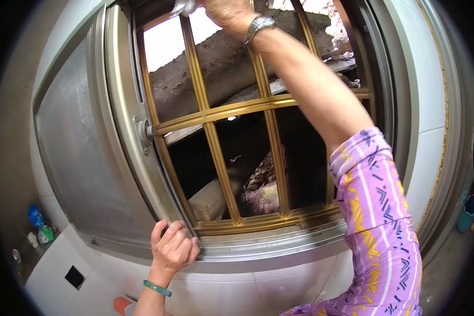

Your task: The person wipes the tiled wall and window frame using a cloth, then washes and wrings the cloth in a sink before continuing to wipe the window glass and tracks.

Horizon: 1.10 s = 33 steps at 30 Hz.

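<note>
The right hand [227, 15] has its grip closed on a white cloth [183, 7] near the golden bars' [196, 68] top — snagging could tug it loose. The left hand [173, 248] curls against the window frame [123, 84], grasp unclear — sudden sliding could pinch it.
</note>
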Available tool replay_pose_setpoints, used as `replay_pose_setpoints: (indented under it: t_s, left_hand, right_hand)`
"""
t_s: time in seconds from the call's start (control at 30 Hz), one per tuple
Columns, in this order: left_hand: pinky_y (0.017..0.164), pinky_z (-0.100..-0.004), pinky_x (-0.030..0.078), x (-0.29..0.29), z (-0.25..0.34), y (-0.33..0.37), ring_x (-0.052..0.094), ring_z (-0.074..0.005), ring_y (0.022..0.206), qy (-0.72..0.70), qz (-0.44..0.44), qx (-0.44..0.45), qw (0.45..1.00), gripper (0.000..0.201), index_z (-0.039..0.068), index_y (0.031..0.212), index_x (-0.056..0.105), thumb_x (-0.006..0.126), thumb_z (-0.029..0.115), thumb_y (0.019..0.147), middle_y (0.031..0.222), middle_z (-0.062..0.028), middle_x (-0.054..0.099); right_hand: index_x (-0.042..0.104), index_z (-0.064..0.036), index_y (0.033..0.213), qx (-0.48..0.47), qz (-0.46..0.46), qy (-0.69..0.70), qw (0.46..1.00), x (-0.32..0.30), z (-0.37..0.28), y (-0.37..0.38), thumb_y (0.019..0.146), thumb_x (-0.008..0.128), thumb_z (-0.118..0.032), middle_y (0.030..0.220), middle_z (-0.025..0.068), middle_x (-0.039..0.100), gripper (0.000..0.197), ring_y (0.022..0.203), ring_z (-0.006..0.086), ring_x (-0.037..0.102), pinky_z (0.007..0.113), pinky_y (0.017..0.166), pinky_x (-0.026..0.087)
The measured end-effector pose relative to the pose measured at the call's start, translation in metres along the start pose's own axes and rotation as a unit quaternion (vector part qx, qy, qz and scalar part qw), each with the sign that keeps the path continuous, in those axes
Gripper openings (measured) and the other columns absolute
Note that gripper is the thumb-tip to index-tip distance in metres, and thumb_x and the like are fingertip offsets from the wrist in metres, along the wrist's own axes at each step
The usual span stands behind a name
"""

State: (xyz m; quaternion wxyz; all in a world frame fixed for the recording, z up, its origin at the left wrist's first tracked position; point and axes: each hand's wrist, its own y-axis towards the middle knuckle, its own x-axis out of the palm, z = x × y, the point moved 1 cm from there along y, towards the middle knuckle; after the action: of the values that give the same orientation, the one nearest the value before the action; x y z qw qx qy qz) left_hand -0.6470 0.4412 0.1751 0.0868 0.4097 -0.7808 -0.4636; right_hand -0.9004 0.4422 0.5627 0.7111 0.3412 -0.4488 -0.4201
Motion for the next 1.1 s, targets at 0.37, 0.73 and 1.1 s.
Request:
replay_pose_setpoints:
  t_s: [0.37,0.73,1.1]
  left_hand:
    - [0.093,-0.0429,0.038,0.004,-0.006,0.0,0.062,-0.0218,0.085,-0.027,0.019,0.0,0.999,0.011,0.007,0.061,0.054,0.064,0.008,0.067,0.075,-0.0063,0.061]
    - [0.098,-0.0459,0.036,0.004,0.031,0.037,0.058,-0.0317,0.095,-0.108,0.016,-0.166,0.98,0.022,0.001,0.087,0.059,0.067,0.012,0.069,0.094,-0.0132,0.061]
    - [0.084,-0.0374,0.047,0.116,0.014,0.113,0.058,-0.0251,0.09,-0.49,0.031,-0.502,0.712,0.054,-0.003,0.127,0.037,0.063,0.021,0.086,0.098,-0.0164,0.058]
  right_hand:
    - [0.067,-0.004,0.067,-0.021,-0.188,-0.146,0.971,-0.03,0.045,-0.022,0.076,0.058,-0.012,0.068,0.0199,0.064,0.015,0.069,0.0356,0.066,0.044,0.063,0.052]
    - [0.065,-0.0027,0.082,-0.117,-0.308,-0.086,0.94,-0.103,-0.003,-0.145,0.082,0.057,-0.008,0.079,0.0244,0.056,0.009,0.067,0.0302,0.06,0.036,0.051,0.052]
    - [0.062,-0.0023,0.071,-0.138,-0.095,-0.079,0.983,-0.045,0.033,-0.052,0.081,0.05,-0.01,0.064,0.0221,0.061,0.017,0.06,0.0351,0.065,0.044,0.052,0.05]
